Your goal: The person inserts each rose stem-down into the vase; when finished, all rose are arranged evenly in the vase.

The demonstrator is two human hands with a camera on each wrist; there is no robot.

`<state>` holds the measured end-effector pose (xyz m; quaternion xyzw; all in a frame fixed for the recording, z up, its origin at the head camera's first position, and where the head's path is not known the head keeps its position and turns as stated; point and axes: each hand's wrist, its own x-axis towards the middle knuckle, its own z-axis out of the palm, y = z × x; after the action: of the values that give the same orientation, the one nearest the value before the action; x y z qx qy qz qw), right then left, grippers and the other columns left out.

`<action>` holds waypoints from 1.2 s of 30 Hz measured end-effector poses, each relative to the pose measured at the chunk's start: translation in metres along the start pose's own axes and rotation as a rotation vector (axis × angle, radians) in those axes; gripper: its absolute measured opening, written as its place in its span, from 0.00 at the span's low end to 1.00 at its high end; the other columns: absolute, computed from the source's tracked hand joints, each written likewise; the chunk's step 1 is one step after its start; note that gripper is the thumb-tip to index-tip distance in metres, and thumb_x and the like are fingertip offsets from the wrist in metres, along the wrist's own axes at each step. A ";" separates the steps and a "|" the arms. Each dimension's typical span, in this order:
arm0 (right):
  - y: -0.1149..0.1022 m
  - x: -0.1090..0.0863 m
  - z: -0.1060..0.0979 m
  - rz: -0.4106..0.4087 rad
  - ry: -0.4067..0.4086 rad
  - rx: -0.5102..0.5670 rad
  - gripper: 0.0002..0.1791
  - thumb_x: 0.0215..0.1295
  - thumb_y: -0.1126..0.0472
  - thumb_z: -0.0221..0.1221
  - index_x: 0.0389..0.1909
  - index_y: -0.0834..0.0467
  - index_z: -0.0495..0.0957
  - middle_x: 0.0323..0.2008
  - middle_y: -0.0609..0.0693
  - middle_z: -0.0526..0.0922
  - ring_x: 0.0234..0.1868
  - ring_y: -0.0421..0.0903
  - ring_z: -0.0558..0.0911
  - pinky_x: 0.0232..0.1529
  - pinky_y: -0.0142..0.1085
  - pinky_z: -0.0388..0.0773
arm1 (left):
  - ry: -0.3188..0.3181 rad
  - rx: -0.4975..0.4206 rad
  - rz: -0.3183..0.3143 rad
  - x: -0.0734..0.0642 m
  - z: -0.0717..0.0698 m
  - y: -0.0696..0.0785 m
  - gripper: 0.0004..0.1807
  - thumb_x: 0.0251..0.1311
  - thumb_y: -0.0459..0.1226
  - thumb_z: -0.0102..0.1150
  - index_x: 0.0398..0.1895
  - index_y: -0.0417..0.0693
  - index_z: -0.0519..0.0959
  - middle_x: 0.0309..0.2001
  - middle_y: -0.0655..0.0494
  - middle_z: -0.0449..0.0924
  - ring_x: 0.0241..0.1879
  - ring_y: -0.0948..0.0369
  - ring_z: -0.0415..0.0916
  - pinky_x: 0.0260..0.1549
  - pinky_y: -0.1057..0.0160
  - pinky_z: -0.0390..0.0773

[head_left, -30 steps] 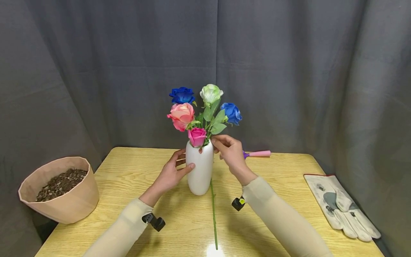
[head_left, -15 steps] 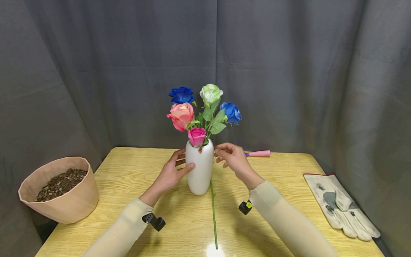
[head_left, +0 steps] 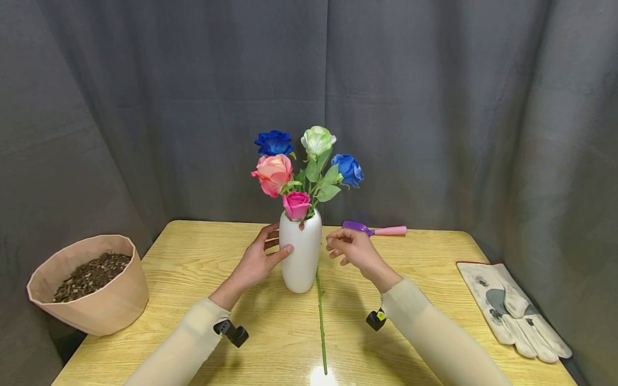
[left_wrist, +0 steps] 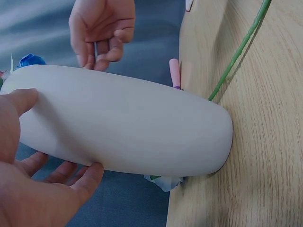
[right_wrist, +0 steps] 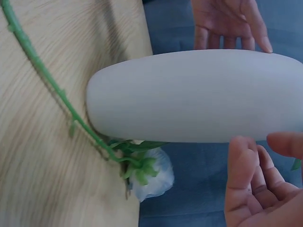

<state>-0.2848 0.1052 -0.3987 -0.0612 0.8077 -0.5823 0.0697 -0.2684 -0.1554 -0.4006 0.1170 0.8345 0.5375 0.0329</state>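
Note:
A white vase (head_left: 300, 257) stands upright on the table, holding several artificial roses: dark blue (head_left: 274, 143), coral (head_left: 272, 175), bright pink (head_left: 296, 205), pale green (head_left: 318, 140) and lighter blue (head_left: 348, 170). My left hand (head_left: 258, 257) grips the vase from its left side, thumb across the front and fingers round the back. To the right of the vase, my right hand (head_left: 354, 249) is held in the air, fingers loosely bent, with nothing in them. A green stem (head_left: 321, 327) lies on the table; the right wrist view shows its pale bluish-white flower (right_wrist: 158, 175) behind the vase.
A peach plant pot (head_left: 103, 300) with dark soil stands at the table's left edge. Near the back edge lies a purple trowel (head_left: 357, 227) with a pink handle. White patterned gloves (head_left: 512, 311) lie at the right. Grey curtains (head_left: 241, 64) surround the table (head_left: 193, 257).
My right hand has come away from the vase's rim, moving right and slightly down, so the trowel's purple blade now shows. My left hand has stayed on the vase.

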 end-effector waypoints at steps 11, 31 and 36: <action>0.028 0.004 0.008 0.087 -0.090 -0.054 0.14 0.70 0.58 0.58 0.48 0.63 0.81 0.40 0.56 0.87 0.35 0.46 0.86 0.28 0.35 0.78 | 0.000 -0.001 0.002 0.000 0.001 -0.002 0.43 0.63 0.56 0.63 0.76 0.56 0.55 0.72 0.47 0.64 0.72 0.43 0.65 0.64 0.43 0.74; 0.064 0.005 0.027 0.134 -0.186 -0.140 0.08 0.67 0.61 0.61 0.38 0.63 0.84 0.29 0.52 0.85 0.25 0.40 0.78 0.24 0.32 0.72 | -0.001 -0.013 0.004 0.000 0.001 -0.002 0.43 0.63 0.55 0.63 0.76 0.55 0.55 0.72 0.46 0.63 0.72 0.43 0.64 0.64 0.42 0.74; 0.068 0.004 0.033 0.153 -0.189 -0.160 0.08 0.65 0.61 0.63 0.34 0.63 0.84 0.28 0.53 0.86 0.23 0.41 0.79 0.21 0.31 0.71 | -0.004 -0.012 0.008 0.000 0.001 -0.002 0.43 0.64 0.54 0.63 0.76 0.55 0.54 0.72 0.46 0.63 0.72 0.43 0.64 0.64 0.42 0.74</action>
<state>-0.2838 0.0956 -0.4738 -0.0592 0.8437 -0.5006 0.1846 -0.2690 -0.1555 -0.4023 0.1214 0.8307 0.5423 0.0330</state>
